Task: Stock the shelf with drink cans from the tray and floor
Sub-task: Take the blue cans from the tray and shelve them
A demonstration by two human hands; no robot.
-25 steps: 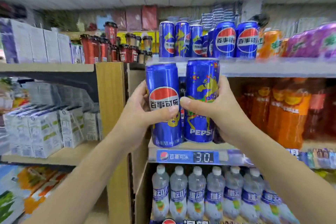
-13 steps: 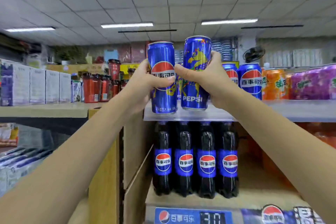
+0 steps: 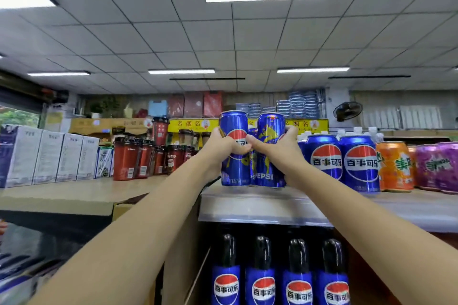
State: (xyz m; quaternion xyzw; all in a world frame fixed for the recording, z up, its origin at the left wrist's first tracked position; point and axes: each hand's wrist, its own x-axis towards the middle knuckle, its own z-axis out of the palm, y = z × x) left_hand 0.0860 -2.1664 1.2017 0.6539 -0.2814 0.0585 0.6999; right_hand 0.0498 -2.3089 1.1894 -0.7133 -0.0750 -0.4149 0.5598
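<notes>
Overhead, both arms reached straight up to the top shelf (image 3: 260, 208). Bare shelf lay open at 6 o'clock of the cans; shelved Pepsi cans (image 3: 343, 161) crowded 3 o'clock. The left hand (image 3: 223, 150) clasped one tall blue Pepsi can (image 3: 234, 126), the right hand (image 3: 280, 151) another (image 3: 269, 173), both upright, touching the shelf.
</notes>
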